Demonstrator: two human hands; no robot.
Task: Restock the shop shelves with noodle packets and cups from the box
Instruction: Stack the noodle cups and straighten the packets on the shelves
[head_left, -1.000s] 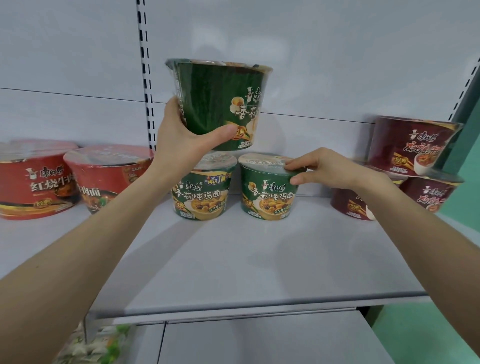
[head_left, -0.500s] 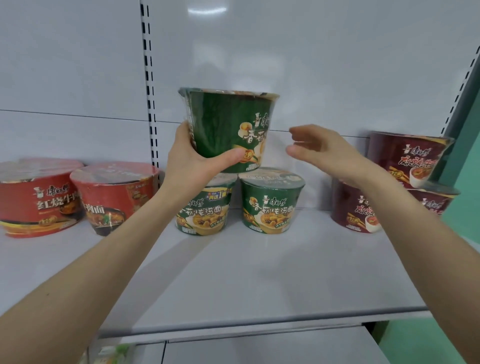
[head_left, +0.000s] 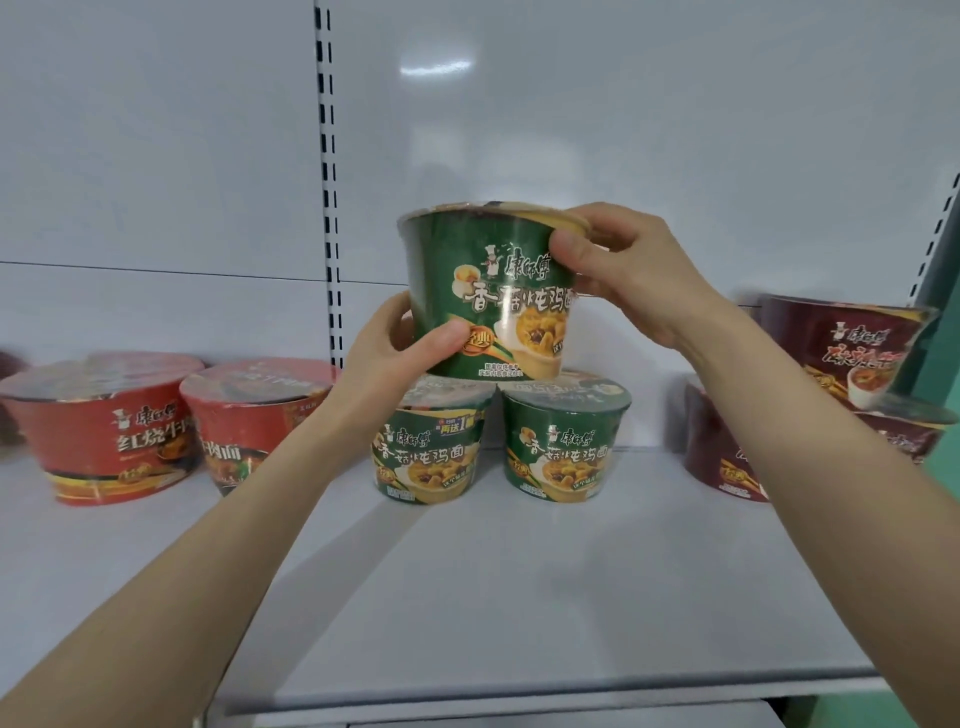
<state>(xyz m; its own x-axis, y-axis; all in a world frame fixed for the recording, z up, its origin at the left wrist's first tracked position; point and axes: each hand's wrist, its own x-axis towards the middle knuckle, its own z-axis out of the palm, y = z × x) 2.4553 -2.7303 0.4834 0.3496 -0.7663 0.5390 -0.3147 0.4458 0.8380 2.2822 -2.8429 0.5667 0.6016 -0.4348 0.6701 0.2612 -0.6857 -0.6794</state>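
- Stocked so far: two red cups (head_left: 104, 431) at the left of the shelf (head_left: 519, 597), two green cups (head_left: 563, 441) at the middle, dark red cups (head_left: 841, 353) stacked at the right
- In hand: a third green cup (head_left: 493, 296), upright, just above the lids of the two green cups; contact with them cannot be told
- Hands: the left hand (head_left: 387, 364) grips its lower left wall and the right hand (head_left: 634, 280) pinches its upper right rim
- Left to do: judged, setting this cup down as a second tier; the box is out of view, so remaining stock cannot be told
- Edges: the slotted upright (head_left: 327, 182) and back panel (head_left: 675, 130) lie close behind the row
- Room: bare shelf surface runs from the row to the front lip, with gaps between the three groups
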